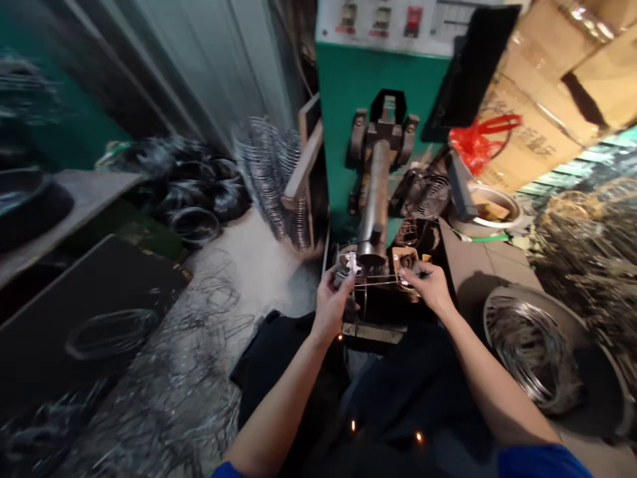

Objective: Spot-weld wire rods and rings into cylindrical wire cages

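Note:
My left hand (331,307) and my right hand (428,282) both pinch a bent steel wire frame (375,281), holding it between them under the lower end of a thick metal electrode arm (373,199) on a green spot-welding machine (383,86). The arm's tip sits just above the wire, close to my left hand. Brown metal fixture parts (405,262) lie beneath the frame, partly hidden by my fingers. Small orange sparks (352,425) glow over my dark lap.
Stacked wire coils (269,176) and black wire rings (194,199) stand to the left, with loose wire on the floor (199,345). On the right are a round tub of wire hoops (532,345), a heap of wire frames (582,265) and cardboard boxes (542,113).

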`<state>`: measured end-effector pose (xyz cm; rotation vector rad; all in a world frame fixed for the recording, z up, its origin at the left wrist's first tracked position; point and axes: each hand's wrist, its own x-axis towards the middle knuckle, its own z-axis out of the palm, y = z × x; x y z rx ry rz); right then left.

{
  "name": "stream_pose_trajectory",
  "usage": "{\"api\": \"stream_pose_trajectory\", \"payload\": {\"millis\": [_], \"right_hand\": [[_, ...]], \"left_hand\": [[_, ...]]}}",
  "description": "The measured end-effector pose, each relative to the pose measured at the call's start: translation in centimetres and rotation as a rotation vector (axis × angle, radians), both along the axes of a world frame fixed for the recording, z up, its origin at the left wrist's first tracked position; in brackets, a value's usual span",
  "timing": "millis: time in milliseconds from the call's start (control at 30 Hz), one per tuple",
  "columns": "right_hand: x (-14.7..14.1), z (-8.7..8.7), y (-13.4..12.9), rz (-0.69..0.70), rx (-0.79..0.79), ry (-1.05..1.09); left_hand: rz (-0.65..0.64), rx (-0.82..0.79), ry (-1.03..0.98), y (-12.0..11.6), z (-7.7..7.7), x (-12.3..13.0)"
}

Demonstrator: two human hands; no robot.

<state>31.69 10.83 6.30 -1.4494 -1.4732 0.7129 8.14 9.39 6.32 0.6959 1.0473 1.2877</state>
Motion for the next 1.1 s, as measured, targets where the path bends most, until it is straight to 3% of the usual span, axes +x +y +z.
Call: {"api": "stream_pose_trajectory", "payload": {"millis": [100,167,233,300,433,567,733,900,1100], "right_hand": [[0.9,-0.4,-0.6,-0.014,0.143,-0.094],[3.8,-1.6,-1.0,-0.112,0.159,-0.208],[8.6,-3.3,-2.2,-0.295,-0.036,-0.426],[14.1,-5.2,-4.8,-0.489,-0.383,-0.647],[22.4,-8.5,-11.5,-0.697,-0.805,-0.716],[25.2,-11.9,-16.3,-0.705,-1.067,-0.684],[25.4,-14.7,-17.9,-0.662,-1.098,-0.673],[25.9,-14.0,-18.6,-0.755,-1.006,-0.662],[28.8,-8.6,-21.1,-0.957,-0.819,-0.676]], "left_hand": [[-0.030,-0.032,0.031,-0.7,0.5,-0.4],[-0.009,-0.042,0.049,-0.7,0.5,-0.6],[0.001,-0.058,0.073,-0.5,0.3,-0.5],[-0.012,-0.058,0.074,-0.5,0.1,-0.3],[-0.017,-0.047,0.050,-1.0,0.1,0.1],[0.010,-0.093,0.076,-0.9,0.1,0.0],[0.030,-0.098,0.088,-0.6,0.1,0.1],[0.054,-0.045,0.103,-0.8,0.5,0.5],[0.015,-0.025,0.121,-2.6,0.6,-0.1]]}}
